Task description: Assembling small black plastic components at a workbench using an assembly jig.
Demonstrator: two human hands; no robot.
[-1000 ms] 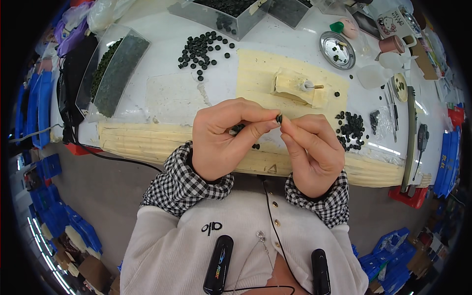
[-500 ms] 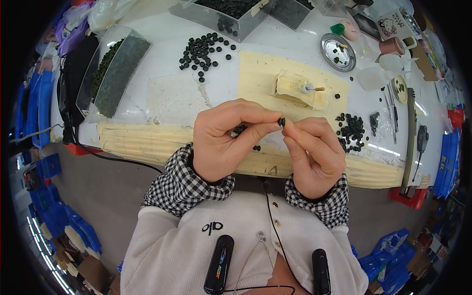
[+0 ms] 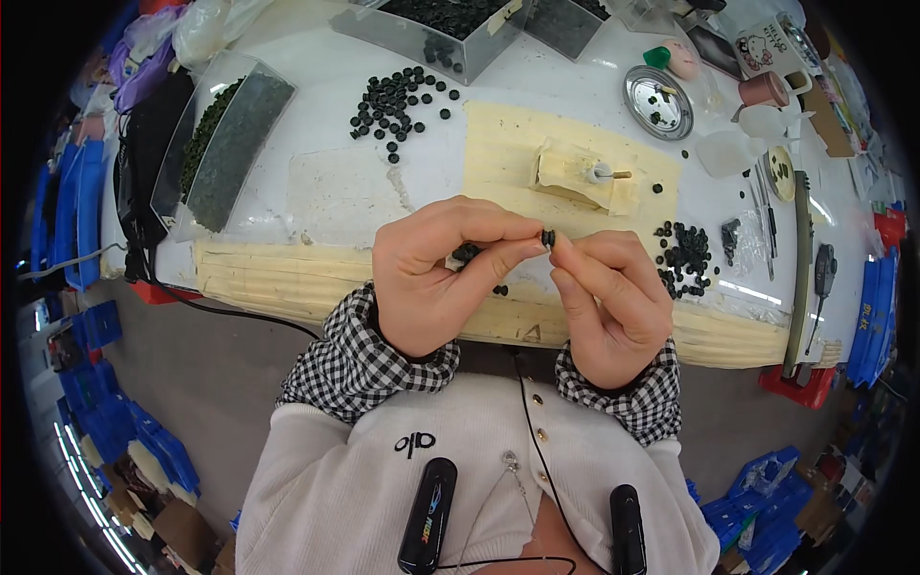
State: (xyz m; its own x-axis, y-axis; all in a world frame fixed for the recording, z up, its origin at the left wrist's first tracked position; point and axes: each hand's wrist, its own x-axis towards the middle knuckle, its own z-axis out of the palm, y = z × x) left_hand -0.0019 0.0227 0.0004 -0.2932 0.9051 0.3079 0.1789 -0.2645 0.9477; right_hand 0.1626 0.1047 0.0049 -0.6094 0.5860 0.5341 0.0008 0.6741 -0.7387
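Both hands meet above the table's near edge around one small round black part. My left hand pinches it between thumb and forefinger. From the other side, the forefinger and thumb of my right hand press against the same part. More small black parts show behind my left hand, partly hidden; I cannot tell whether its curled fingers hold them or they lie on the table. Beyond my hands, a tape-covered block with a small peg stands on a yellowish sheet.
Loose round black parts lie at the far left, and a darker pile sits to the right. Clear bins hold small pieces. A metal dish, a pink cup and a screwdriver occupy the right side.
Almost nothing differs. The small black part seems slightly turned between my fingertips, and my left hand has shifted a touch.
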